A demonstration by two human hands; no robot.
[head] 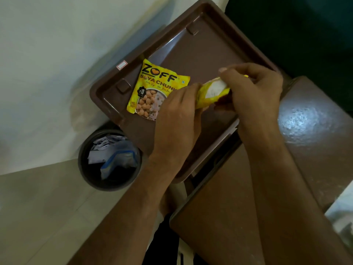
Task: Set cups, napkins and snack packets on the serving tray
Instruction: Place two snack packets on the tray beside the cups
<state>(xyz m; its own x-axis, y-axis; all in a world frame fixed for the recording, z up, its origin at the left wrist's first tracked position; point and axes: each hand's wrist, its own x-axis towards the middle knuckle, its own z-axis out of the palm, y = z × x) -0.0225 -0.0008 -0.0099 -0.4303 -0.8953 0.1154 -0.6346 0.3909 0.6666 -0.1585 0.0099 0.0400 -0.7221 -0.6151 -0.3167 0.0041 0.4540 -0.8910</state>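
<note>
Currently I log one yellow snack packet [152, 88] flat on the brown serving tray [210, 48]. Both my left hand [175, 115] and right hand [254, 92] curl their fingers round a second packet [212, 92] above it

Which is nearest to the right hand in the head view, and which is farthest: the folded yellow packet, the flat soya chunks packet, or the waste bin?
1. Folded yellow packet, held in the right hand.
2. Soya chunks packet, flat on the tray, further left.
3. Waste bin, on the floor, lower left.
</note>
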